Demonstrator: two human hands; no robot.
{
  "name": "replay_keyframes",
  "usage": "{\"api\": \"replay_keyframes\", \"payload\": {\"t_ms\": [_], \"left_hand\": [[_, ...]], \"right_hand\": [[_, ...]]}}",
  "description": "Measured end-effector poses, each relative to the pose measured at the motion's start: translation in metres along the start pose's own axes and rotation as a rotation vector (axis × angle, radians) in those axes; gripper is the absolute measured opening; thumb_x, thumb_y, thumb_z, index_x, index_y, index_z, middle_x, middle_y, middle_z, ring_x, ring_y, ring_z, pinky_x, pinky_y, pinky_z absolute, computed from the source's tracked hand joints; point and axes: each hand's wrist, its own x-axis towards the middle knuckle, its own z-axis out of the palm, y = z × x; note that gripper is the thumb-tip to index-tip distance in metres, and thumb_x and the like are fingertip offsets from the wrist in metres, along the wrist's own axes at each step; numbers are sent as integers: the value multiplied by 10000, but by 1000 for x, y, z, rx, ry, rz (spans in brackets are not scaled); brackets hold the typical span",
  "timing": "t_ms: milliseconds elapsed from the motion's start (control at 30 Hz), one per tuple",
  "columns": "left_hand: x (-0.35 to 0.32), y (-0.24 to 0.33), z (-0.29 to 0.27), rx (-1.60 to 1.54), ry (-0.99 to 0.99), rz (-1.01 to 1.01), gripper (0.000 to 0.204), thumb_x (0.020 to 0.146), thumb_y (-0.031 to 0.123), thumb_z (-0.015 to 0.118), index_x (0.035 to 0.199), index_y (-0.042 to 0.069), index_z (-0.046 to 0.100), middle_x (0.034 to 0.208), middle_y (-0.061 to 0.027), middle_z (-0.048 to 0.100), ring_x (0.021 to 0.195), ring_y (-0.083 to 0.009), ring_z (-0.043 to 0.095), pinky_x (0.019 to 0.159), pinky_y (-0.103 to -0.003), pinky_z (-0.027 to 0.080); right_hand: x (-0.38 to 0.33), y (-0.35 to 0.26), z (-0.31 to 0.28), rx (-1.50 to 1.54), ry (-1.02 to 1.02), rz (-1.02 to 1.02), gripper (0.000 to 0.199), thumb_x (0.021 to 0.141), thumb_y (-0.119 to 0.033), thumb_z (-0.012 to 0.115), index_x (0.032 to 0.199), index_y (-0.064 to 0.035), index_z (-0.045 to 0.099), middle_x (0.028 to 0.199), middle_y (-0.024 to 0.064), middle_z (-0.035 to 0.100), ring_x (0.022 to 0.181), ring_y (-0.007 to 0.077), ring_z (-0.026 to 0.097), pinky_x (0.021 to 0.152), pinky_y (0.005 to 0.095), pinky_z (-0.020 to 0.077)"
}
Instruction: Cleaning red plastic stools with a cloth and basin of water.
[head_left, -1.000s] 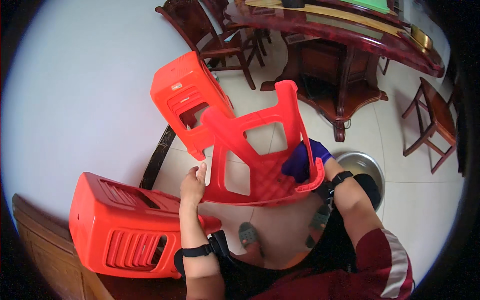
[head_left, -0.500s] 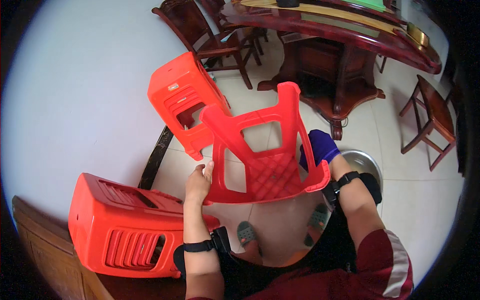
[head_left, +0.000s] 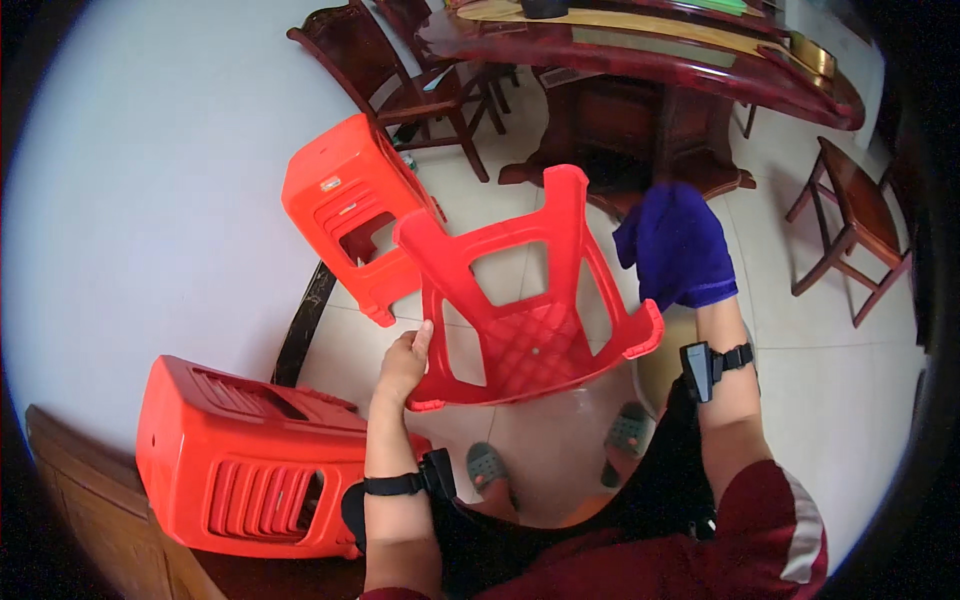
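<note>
A red plastic stool (head_left: 540,350) is held upside down in front of me, its legs pointing up and away and its patterned underside showing. My left hand (head_left: 404,362) is closed round the end of its near left leg, with the thumb up. Over my right hand (head_left: 685,245) a purple cloth cover, mitt-like with a hem at the wrist, hides all the fingers. That hand is raised to the right of the stool, apart from it. Black bands with small devices sit on both forearms.
Two more red stools stand by the wall, one upright (head_left: 335,200) and one on its side (head_left: 245,470). Partly behind my right forearm is a metal basin (head_left: 655,365). Further off are a dark wooden table (head_left: 690,70), wooden chairs (head_left: 365,60) and a wooden stool (head_left: 860,215).
My covered right hand has come away from the stool's right side, moving up and to the right. My left hand keeps hold of the leg. The stool has barely moved.
</note>
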Motion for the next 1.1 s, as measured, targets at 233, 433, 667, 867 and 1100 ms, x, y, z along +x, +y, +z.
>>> {"api": "replay_keyframes", "payload": {"t_ms": [233,433,667,867,1100], "left_hand": [[-22,34,-2,-353,-467,-80,854,846,700,311,1326,-4,365,1098,-238,569,748,-291,665,511,-280,482],[14,11,22,-334,-275,-141,795,856,684,315,1318,40,377,1079,-178,568,834,-267,648,538,-310,509],[29,-7,87,-885,-214,-296,931,798,768,263,1460,156,31,1509,-127,104,1303,-361,288,934,-584,350],[19,-6,118,-1249,-230,-192,804,848,715,174,1460,200,90,1485,-59,224,1331,-282,272,1065,-499,238],[-7,34,130,-1364,-281,-140,870,853,710,156,1402,47,278,1415,-94,361,1302,-237,330,1076,-365,258]], "right_hand": [[20,-45,-34,21,325,-196,157,663,-240,634,707,-101,573,745,96,555,763,301,555,713,401,425],[10,-100,-29,394,373,-391,151,656,-245,611,716,-108,600,730,109,558,737,316,563,702,434,423],[30,-130,14,246,-51,-698,109,625,-198,605,672,-107,566,678,119,532,670,295,537,639,414,410],[34,-144,85,367,11,-468,86,605,-148,593,627,-82,544,636,141,553,625,310,579,590,438,449],[15,-177,127,126,-206,-430,197,621,-227,628,671,-36,620,677,158,586,633,301,585,499,444,424]]}}
